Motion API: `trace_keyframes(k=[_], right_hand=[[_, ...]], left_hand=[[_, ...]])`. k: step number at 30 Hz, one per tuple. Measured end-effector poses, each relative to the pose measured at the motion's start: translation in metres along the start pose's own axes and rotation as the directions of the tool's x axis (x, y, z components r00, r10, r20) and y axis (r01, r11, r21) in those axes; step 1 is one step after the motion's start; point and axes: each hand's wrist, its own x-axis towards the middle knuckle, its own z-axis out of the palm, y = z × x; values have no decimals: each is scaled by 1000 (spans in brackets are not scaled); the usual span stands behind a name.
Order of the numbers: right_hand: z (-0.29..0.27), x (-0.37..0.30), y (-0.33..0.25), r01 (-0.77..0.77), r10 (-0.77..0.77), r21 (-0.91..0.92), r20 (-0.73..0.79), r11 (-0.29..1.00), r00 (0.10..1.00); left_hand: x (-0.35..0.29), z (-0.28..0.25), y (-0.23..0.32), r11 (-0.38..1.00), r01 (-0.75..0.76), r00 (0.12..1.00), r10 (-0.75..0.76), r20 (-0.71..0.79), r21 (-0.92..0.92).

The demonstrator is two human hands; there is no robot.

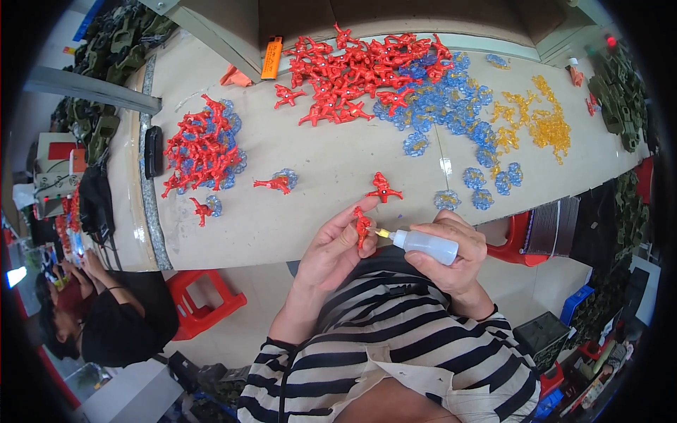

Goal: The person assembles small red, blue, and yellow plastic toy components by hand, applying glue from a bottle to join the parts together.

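Two hands work above the table edge: left hand [335, 247] pinches a small red plastic figure [362, 227], right hand [451, 257] grips a white squeeze bottle [425, 246], nozzle touching; gluing seems underway, needing a gentle squeeze.

Red figures [352, 70] far, another red heap [201, 144] left; clear blue pieces [437, 106] and yellow pieces [539, 123] right. White bottle [427, 245], orange lighter [271, 58], black-and-white striped shirt [409, 338], red stool [201, 299].
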Motion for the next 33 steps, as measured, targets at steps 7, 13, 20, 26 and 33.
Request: trace_keyframes(k=[7, 13, 20, 26, 33], right_hand=[[3, 8, 4, -227, 225, -20, -74, 974, 971], [32, 22, 37, -332, 322, -70, -121, 941, 939], [9, 28, 24, -332, 325, -140, -72, 933, 943], [-10, 55, 51, -90, 106, -614, -11, 784, 994], [-15, 28, 27, -226, 211, -438, -82, 870, 974]], left_hand=[[-2, -2, -1, 981, -123, 992, 125, -9, 151], [-6, -6, -1, 973, -119, 992, 127, -28, 198], [-9, -11, 1, 969, -139, 990, 144, -10, 202], [-5, -3, -1, 975, -134, 991, 135, 6, 177], [-7, -1, -6, 984, -97, 995, 90, 49, 148]])
